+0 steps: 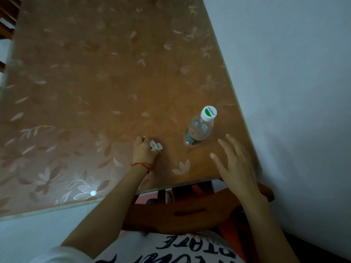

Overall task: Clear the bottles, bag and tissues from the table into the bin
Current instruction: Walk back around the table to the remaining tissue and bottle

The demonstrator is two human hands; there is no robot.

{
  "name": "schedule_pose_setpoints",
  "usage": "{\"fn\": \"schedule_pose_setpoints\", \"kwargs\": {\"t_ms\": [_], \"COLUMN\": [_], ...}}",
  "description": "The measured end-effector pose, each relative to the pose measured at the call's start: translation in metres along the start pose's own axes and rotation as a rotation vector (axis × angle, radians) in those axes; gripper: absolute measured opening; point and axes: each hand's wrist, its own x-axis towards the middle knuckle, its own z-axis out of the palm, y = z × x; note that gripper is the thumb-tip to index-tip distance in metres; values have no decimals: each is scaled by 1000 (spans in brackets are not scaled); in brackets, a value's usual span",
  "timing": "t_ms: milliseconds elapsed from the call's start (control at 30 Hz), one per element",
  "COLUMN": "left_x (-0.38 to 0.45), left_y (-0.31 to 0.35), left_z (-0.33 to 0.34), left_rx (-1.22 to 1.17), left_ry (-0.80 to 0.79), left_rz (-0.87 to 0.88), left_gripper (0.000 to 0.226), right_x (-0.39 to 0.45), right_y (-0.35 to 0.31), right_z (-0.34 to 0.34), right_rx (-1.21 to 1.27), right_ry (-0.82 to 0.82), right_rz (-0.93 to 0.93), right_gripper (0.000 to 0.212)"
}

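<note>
Bottle (199, 128) stands upright on the table (95, 82), long axis vertical, white cap toward the camera, near the table's right edge. Left hand (143, 149) rests left of the bottle, fingers curled around a crumpled white tissue (156, 145). Right hand (234, 166) hovers just beside the bottle, fingers spread, holding nothing.

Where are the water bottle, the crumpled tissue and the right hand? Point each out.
water bottle (198, 130): head view, on its clear body below the white cap.
crumpled tissue (156, 145): head view, on the white wad showing past the left hand's fingers.
right hand (234, 168): head view, on the back of the open hand.
</note>
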Motion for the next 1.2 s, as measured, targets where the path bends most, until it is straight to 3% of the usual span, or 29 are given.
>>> {"fn": "schedule_pose_setpoints", "kwargs": {"t_ms": [200, 433, 733, 867, 1067, 1200], "left_x": [2, -6, -26, -31, -38, -43], "left_y": [-2, 5, 16, 15, 11, 13], "left_z": [5, 4, -15, -17, -22, -29], "left_rx": [30, -334, -687, -727, -742, -809], "left_ry": [16, 23, -82, -69, -54, -6], "left_rz": [11, -131, -195, -219, -244, -256], "left_gripper": [33, 16, 10, 9, 8, 7], "right_x": [2, 11, 39, 53, 63, 66], "right_y": [6, 4, -12, -17, -22, -25], "right_z": [3, 1, 3, 13, 25, 24], "right_rx": [5, 45, 509, 575, 591, 598], "right_ry": [16, 32, 15, -21, -11, -10], "right_rz": [-18, -38, 112, 118, 111, 63], "right_gripper": [54, 55, 86, 91, 67, 67]}}
